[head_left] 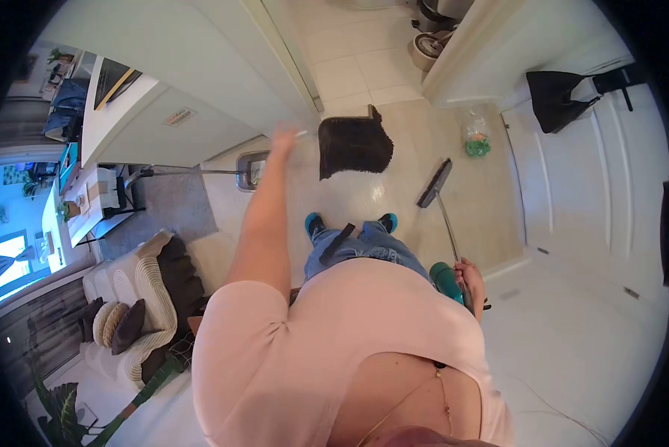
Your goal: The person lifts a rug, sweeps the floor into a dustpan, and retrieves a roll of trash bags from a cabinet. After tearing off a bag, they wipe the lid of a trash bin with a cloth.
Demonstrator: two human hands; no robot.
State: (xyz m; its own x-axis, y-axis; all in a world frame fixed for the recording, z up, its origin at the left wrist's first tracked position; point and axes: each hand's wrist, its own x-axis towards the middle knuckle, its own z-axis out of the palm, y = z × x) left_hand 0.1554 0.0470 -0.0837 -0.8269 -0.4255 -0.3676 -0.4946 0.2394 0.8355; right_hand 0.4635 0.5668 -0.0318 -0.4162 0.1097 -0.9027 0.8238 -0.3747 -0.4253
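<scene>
My right hand [470,279] is closed round the upper end of a broom handle at my right side. The broom's long thin pole [446,223] runs forward to its dark head [435,183] on the floor. Beside that hand is a teal cylinder-shaped object [445,280], partly hidden by my shirt. My left arm reaches forward, and my left hand [283,138], a little blurred, has its fingers apart near the white wall edge. Below and left of it sits a grey long-handled dustpan [253,170]. Ahead of my feet lies a dark shaggy mat [355,143].
A clear plastic bag with green contents [477,141] stands by the right wall. A black bag [556,100] hangs on the white door [565,171]. To the left are a striped sofa [152,298] and a plant [64,410]. A doorway with a tiled floor [342,74] opens ahead.
</scene>
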